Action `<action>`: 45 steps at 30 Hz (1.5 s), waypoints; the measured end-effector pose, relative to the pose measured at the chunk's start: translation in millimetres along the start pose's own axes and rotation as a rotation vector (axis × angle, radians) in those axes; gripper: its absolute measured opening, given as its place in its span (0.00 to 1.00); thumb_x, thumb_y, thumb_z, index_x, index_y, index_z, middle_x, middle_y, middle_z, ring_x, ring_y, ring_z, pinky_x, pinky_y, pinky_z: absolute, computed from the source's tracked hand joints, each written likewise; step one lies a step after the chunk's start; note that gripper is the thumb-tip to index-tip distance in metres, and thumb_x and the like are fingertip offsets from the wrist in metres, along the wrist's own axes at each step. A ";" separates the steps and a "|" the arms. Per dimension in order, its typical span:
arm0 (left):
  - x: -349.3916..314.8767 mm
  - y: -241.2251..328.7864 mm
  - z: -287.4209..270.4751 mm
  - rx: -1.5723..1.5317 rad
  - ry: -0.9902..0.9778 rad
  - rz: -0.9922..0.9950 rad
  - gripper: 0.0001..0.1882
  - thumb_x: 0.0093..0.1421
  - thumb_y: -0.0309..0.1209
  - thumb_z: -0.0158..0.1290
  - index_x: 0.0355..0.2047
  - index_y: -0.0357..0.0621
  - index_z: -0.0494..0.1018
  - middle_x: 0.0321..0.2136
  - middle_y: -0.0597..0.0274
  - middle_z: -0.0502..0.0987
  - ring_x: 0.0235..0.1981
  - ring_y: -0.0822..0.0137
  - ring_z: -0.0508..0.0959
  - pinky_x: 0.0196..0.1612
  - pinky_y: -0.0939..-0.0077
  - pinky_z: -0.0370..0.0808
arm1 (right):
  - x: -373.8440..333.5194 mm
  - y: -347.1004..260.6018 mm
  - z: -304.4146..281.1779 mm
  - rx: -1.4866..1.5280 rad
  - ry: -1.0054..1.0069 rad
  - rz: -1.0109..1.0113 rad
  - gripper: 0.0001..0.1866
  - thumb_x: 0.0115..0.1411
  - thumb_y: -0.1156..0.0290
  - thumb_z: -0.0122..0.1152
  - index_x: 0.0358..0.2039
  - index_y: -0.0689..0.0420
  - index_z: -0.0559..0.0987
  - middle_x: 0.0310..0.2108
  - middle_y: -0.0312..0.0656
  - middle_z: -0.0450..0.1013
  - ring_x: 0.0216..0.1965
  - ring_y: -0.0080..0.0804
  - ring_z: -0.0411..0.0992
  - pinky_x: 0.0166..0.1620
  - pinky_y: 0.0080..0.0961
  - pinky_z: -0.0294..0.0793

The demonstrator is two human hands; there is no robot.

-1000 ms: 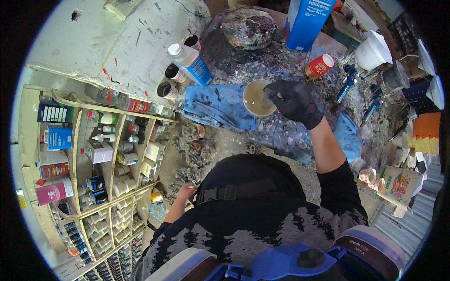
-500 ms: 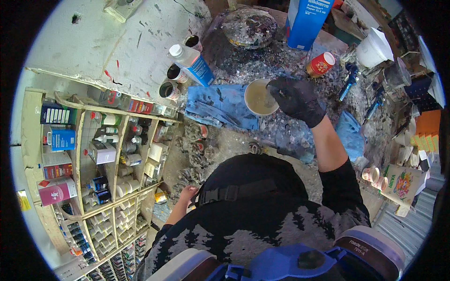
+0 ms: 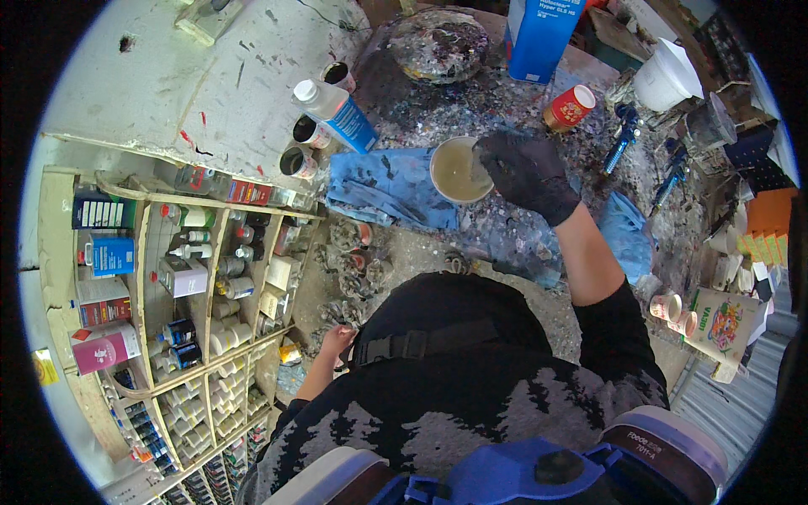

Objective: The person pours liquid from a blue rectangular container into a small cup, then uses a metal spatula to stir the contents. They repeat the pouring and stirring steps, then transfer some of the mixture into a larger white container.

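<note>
In a black glove, my right hand (image 3: 528,175) is closed at the right rim of a white cup (image 3: 461,170) holding a murky, yellowish-grey liquid. Its fingertips pinch over the cup's edge; whatever they hold is hidden or too small to name. A blue cloth (image 3: 383,187) lies spread just left of the cup. Down by my left side hangs my bare left hand (image 3: 339,339), away from the bench, its fingers partly hidden. Behind the cloth stands a clear bottle with a white cap and blue label (image 3: 341,116).
A red-and-gold cup (image 3: 570,108), a blue can (image 3: 539,42) and a white tub (image 3: 667,77) stand on the paint-crusted bench. Blue spray guns (image 3: 623,141) are at the right, near another blue cloth (image 3: 627,240). Shelves (image 3: 220,244) full of cans and bottles line the left.
The whole view has shifted slightly, with bench items appearing a little further up and left. My right hand stays at the cup's rim; my left hand still hangs low.
</note>
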State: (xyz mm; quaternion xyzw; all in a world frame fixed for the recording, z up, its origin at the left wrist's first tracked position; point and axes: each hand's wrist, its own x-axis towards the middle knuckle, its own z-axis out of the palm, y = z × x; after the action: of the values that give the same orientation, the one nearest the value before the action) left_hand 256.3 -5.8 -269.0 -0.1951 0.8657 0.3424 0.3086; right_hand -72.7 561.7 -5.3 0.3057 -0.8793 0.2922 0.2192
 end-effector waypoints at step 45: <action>17.3 -74.5 46.2 -0.538 -0.072 -0.269 0.11 0.68 0.32 0.63 0.43 0.35 0.79 0.33 0.58 0.84 0.34 0.64 0.84 0.40 0.65 0.80 | 23.6 0.2 -5.8 -0.137 -0.121 -0.084 0.10 0.64 0.68 0.68 0.45 0.52 0.88 0.42 0.46 0.85 0.38 0.46 0.84 0.41 0.39 0.85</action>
State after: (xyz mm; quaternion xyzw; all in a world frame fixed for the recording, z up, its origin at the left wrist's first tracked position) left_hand 303.0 -26.4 -342.3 -0.3704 0.6988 0.5222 0.3191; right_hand -88.6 555.9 12.2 0.3436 -0.8953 0.2027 0.1983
